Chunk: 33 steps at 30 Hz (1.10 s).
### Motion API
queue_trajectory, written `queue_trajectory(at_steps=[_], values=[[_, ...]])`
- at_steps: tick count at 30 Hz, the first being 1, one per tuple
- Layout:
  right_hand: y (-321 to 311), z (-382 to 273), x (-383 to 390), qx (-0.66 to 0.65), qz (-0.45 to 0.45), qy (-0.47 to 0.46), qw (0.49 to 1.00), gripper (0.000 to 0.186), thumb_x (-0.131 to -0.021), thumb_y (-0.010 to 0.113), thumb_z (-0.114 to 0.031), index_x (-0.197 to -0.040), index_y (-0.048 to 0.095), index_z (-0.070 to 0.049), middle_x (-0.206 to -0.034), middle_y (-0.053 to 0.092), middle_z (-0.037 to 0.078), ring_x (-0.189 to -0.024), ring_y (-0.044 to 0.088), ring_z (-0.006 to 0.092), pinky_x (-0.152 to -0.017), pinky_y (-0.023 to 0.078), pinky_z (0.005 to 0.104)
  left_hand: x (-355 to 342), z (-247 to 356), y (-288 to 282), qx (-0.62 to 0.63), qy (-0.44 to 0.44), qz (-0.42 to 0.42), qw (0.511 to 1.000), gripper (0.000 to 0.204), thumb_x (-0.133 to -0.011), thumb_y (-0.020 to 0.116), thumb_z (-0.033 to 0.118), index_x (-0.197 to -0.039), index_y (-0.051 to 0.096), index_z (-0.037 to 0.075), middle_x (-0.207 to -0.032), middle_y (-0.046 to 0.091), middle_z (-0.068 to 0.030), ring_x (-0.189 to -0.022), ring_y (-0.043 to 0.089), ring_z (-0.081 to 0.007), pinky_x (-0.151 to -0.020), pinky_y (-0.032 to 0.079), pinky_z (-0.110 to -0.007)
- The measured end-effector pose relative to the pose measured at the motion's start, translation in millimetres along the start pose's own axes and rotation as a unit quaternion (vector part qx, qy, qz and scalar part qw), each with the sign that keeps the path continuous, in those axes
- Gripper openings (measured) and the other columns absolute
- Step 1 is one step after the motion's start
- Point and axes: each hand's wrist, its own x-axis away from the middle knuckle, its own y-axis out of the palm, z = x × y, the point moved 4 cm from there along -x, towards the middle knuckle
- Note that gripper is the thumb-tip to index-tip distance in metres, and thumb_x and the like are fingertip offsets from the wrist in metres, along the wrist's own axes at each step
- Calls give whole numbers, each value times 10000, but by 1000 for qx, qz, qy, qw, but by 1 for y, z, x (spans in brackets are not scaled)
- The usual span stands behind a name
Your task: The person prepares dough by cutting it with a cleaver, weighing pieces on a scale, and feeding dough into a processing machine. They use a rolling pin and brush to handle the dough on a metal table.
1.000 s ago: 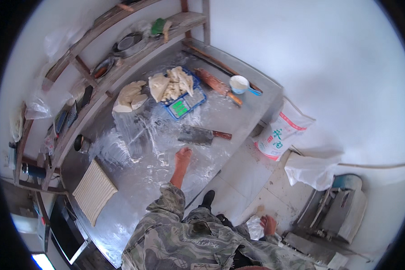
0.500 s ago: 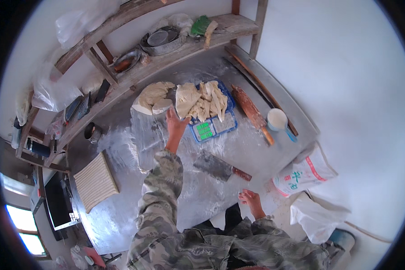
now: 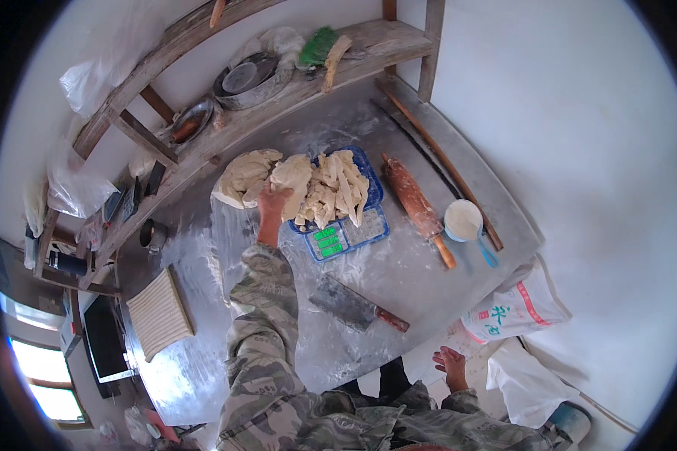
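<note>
Left fingers [image 3: 267, 189] touch dough [image 3: 293, 173], their tips hard to discern.

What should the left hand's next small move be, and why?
Probably a gentle pull of the dough slab leftward, clear of the blue scale: the left hand touches its lower-left edge, and the slab lies close against the dough pieces heaped on the scale.

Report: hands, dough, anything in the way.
Left hand on dough slab, grip unclear. Right hand empty, half open. Dough pieces on blue scale. Cleaver on table, apart from both hands.
</note>
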Motion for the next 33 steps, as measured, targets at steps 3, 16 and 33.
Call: queue_trajectory(at_steps=[3,16,33], values=[[5,2,10,-15,9,-22,1000,458,-947,667,-326,-1263,604,0,-1080,725,145,-959,728,266,-726,584,368,13,9,-21,269,-44,-48,961,632,-777,720,-3,-1383,546,41,-1111,699,-81,-915,692,-198,-780,565,-322],[96,67,132,-136,-48,-91,985,444,-1005,571,-370,-1301,605,-40,-1186,698,164,-996,709,233,-793,565,360,231,93,-64,235,17,-210,949,532,-799,659,16,-1324,576,-12,-1214,646,-68,-1063,628,-178,-930,485,-309],[12,192,235,-522,271,-234,774,491,-1037,469,-415,-1379,551,-73,-1292,638,85,-1180,616,228,-985,503,407,659,-41,143,-5,196,-788,583,533,-761,759,73,-1257,593,-29,-1178,642,-139,-1069,628,-241,-952,490,-346]])
